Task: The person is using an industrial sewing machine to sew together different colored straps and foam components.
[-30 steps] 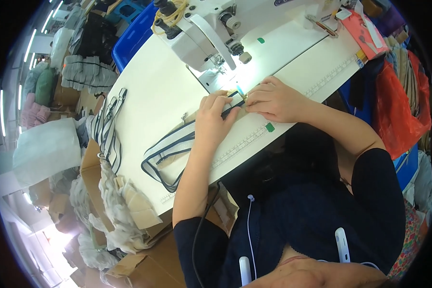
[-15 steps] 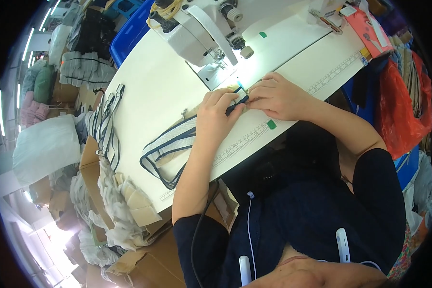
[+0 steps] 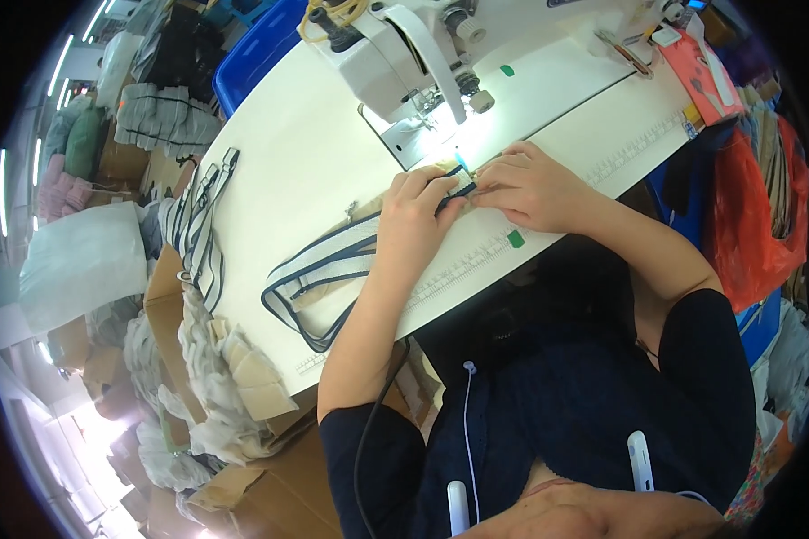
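A white strap with dark navy edges lies looped on the pale sewing table, in front of the sewing machine. My left hand is closed over the strap close to its end, thumb on the near side. At that end my right hand pinches the strap with bent fingers. Both hands are close together, just on my side of the lit needle area. A small blue-tipped thing shows by the strap's end; its kind is unclear. Beige material lies alongside the strap.
More striped straps hang over the table's left edge. A ruler strip runs along the near edge. At the right are a pink sheet with tools and a red plastic bag. Cardboard boxes stand at the lower left.
The whole view has shifted slightly, so the machine and table appear farther right. Both hands keep their grip at the strap's end, with only slight finger movement.
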The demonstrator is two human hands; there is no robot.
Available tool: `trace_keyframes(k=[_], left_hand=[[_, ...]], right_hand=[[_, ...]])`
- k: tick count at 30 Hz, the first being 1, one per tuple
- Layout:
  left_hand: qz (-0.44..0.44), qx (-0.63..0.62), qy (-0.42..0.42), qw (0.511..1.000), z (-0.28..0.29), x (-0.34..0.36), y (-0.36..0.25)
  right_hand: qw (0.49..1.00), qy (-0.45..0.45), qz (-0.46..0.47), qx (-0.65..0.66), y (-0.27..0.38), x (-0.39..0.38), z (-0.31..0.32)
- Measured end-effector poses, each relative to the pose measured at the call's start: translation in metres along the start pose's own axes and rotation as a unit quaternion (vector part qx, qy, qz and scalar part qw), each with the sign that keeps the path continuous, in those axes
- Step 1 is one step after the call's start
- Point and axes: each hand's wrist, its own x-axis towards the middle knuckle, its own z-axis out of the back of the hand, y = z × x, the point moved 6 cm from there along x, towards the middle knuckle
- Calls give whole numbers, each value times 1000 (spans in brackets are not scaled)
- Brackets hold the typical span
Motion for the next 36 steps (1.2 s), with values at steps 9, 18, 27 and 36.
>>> trace_keyframes(k=[9,18,27,36], left_hand=[[-31,-12,-9,999,1,21,27],[12,-17,-13,1000,0,20,25],[3,-13,-5,1000,-2,19,25],[0,-5,-12,1000,-2,22,23]], right_hand=[[994,19,81,-71,-19,34,9],[997,14,61,45,-31,35,10],[997,16,53,52,-34,35,9],[997,-49,-4,53,-48,32,11]])
